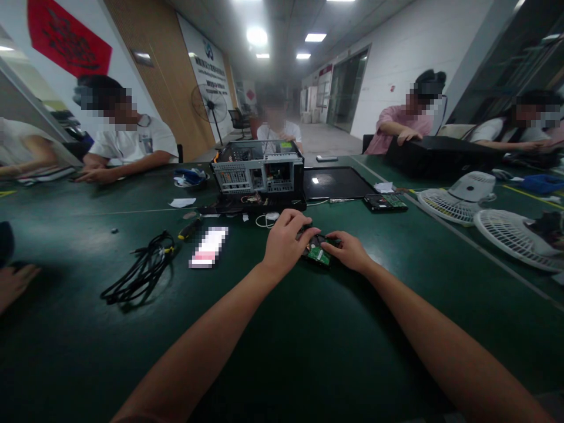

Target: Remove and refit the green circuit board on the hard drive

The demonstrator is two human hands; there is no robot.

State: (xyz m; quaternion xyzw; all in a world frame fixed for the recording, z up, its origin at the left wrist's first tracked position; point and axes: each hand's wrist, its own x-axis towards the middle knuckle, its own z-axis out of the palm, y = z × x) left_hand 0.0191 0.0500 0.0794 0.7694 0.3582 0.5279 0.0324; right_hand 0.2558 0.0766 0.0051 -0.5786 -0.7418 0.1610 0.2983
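Observation:
Both hands meet at a hard drive (319, 255), its green circuit board facing up, low over the green table. My left hand (286, 238) has its fingers curled and its thumb at the drive's far left side; the fingertips partly cover the drive. From the right, my right hand (351, 251) pinches the drive's edge between thumb and fingers. Just beyond my hands stands an opened computer case (258, 170), and a thin white cable (264, 221) lies in front of it. A second hard drive (386, 202) rests on the table farther right.
To the left lie a coiled black cable (147, 270), a lit phone (208, 247) and a yellow-black screwdriver (190, 229). A black panel (339, 182) sits right of the case. White fan parts (467, 197) are at the far right. Several people sit around the table (282, 352).

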